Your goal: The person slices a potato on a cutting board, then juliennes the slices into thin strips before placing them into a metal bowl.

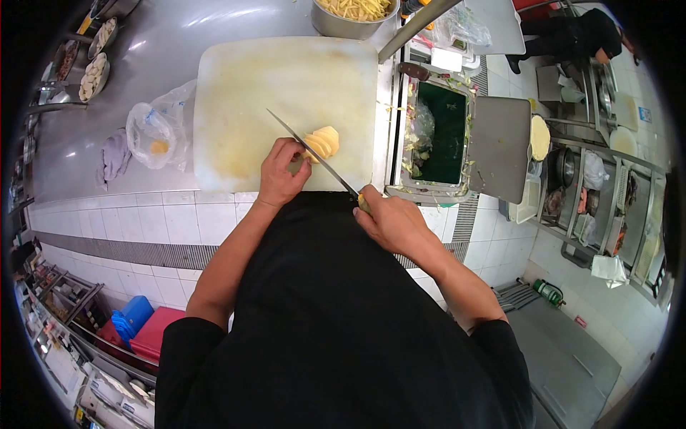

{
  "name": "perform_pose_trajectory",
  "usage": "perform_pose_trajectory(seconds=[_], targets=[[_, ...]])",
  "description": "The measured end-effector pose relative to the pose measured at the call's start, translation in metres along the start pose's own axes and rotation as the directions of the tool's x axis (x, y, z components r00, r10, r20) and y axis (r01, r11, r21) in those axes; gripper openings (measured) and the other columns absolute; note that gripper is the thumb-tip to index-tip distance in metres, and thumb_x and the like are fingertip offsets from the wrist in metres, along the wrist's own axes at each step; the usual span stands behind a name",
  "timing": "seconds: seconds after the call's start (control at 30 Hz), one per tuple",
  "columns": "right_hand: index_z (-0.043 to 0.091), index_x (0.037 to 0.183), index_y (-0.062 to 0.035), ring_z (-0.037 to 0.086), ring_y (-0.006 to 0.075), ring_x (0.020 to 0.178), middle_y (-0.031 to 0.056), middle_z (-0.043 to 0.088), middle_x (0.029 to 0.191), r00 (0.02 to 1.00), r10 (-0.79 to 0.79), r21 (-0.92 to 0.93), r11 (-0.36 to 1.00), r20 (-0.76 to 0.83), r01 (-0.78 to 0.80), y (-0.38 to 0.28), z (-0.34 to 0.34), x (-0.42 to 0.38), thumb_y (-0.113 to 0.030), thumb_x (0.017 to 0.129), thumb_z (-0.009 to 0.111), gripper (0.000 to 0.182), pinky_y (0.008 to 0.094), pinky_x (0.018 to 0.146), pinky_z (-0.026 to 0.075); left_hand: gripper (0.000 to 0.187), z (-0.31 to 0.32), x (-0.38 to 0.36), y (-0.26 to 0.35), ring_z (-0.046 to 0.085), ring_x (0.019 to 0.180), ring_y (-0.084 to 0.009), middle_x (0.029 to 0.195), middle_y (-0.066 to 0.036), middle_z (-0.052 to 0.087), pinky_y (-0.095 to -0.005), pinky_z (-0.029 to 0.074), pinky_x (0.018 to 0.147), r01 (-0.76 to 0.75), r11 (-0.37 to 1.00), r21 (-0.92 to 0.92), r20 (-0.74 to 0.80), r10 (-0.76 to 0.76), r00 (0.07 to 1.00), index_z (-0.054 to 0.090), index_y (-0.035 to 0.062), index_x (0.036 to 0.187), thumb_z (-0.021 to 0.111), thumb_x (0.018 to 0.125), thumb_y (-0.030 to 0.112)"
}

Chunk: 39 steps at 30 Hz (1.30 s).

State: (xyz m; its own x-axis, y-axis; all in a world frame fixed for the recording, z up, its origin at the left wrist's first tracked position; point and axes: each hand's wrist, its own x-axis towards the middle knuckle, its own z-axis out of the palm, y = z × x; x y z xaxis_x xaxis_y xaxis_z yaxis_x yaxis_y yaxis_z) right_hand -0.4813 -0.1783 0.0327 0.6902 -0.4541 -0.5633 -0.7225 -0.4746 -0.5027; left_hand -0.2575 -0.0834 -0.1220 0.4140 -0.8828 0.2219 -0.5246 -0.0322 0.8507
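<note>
A white cutting board (286,79) lies on the steel counter. Near its front right part, pale yellow slices (323,141) overlap in a small stack. My right hand (393,218) is wrapped round the handle of a long knife (325,166), whose blade slants up to the left across the lower left side of the slices. My left hand (284,174) is at the board's front edge, left of the blade, with curled fingers close to the slices; what its fingertips hold, if anything, is hidden.
A steel bowl of yellow strips (355,23) stands behind the board. To the right is a green bin (439,132) with scraps round its rim. Left lie a plastic bag (153,136) and a purple cloth (113,159). Another person (572,36) stands at the far upper right.
</note>
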Motion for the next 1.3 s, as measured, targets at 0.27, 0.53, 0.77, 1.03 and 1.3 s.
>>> perform_pose_trajectory(seconds=[0.27,0.53,0.77,1.03,1.3], targets=[[0.05,0.109,-0.0015,0.066,0.0511,0.074,0.0276,0.067,0.074,1.0,-0.001,0.01,1.0,-0.024,0.001,0.005,0.02,0.024,-0.032,0.102,0.059,0.033,0.0604,0.069,0.05,0.026,0.003,-0.001,-0.001,0.069,0.083,-0.0267,0.105,-0.012,0.064,-0.0356,0.058,0.075,0.012,1.0,-0.02,-0.01,-0.012,1.0,0.064,0.0031,0.105,0.074,0.081,0.004],[0.053,0.109,-0.0014,0.071,0.0464,0.076,0.0249,0.071,0.077,0.979,-0.065,-0.012,0.998,-0.192,0.064,0.008,0.062,0.078,-0.026,0.099,0.06,0.028,0.0579,0.07,0.055,0.023,-0.001,-0.003,0.005,0.068,0.087,-0.0265,0.106,-0.012,0.064,-0.0351,0.059,0.076,0.03,0.999,-0.031,0.007,-0.03,1.0,0.065,0.0036,0.105,0.074,0.084,0.005],[0.051,0.128,-0.0047,0.07,0.0479,0.077,0.0267,0.071,0.08,0.982,-0.078,0.058,0.994,-0.174,0.089,0.013,0.049,0.075,-0.027,0.1,0.058,0.036,0.06,0.073,0.054,0.023,0.001,-0.004,0.003,0.068,0.086,-0.0263,0.108,-0.012,0.064,-0.0345,0.058,0.076,0.003,1.0,-0.015,-0.008,-0.003,1.0,0.065,0.0035,0.105,0.074,0.085,0.005],[0.046,0.146,-0.0076,0.07,0.0486,0.078,0.0268,0.071,0.081,0.981,-0.088,0.034,0.995,-0.172,0.096,0.008,0.052,0.069,-0.03,0.101,0.058,0.052,0.0591,0.073,0.054,0.025,0.001,-0.004,0.004,0.067,0.085,-0.0259,0.108,-0.012,0.064,-0.0346,0.058,0.076,-0.016,0.999,-0.028,-0.026,0.015,1.0,0.065,0.0038,0.108,0.074,0.085,0.004],[0.055,0.112,-0.0013,0.069,0.05,0.079,0.0289,0.069,0.078,0.993,0.005,0.034,0.999,-0.118,-0.001,-0.003,0.017,0.033,-0.032,0.1,0.059,0.033,0.0606,0.075,0.053,0.026,-0.001,-0.004,0.003,0.068,0.087,-0.0249,0.108,-0.013,0.064,-0.0329,0.057,0.077,-0.019,0.999,-0.027,-0.012,0.019,1.0,0.063,0.0023,0.109,0.074,0.086,0.002]])
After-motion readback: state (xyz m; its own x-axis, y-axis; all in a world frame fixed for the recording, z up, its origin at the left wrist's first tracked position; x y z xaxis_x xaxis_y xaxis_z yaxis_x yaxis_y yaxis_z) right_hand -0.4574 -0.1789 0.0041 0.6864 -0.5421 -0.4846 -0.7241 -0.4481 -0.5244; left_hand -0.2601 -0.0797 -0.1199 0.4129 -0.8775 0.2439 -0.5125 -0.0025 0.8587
